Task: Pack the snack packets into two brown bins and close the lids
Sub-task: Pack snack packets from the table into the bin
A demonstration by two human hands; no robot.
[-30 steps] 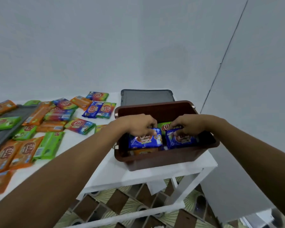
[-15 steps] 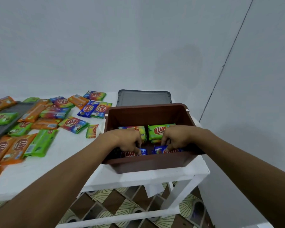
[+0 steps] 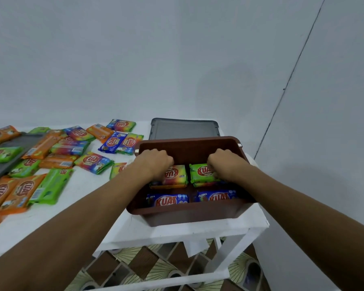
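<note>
- Change: a second ago each hand held a blue packet over the brown bin [image 3: 198,215]. Half a second ago both were pushing them down at the near wall.
- Now: the two blue packets [image 3: 168,200] lie side by side in the near row, with no hand on them. Placement judged done.
- Both hands have moved to the far row. The left hand [image 3: 156,164] rests on the rainbow packet [image 3: 176,175]. The right hand [image 3: 225,164] rests on the green packet [image 3: 201,172].
- Grip: the fingers of both hands are curled down over their packets and the fingertips are hidden. Cannot tell whether they pinch the packets or only press them.
- Judgement: the far row is being squared or pressed flat so the layer sits level.
- Bin position: right end of the white table [image 3: 177,231], open. Its grey lid [image 3: 183,130] lies flat just behind it, on the far side.
- Remaining: many loose packets [image 3: 94,161] are spread over the left of the table, some overlapping a grey panel [image 3: 24,140]. No second bin is in view.
- Progress: early to middle. No lid is closed yet.
</note>
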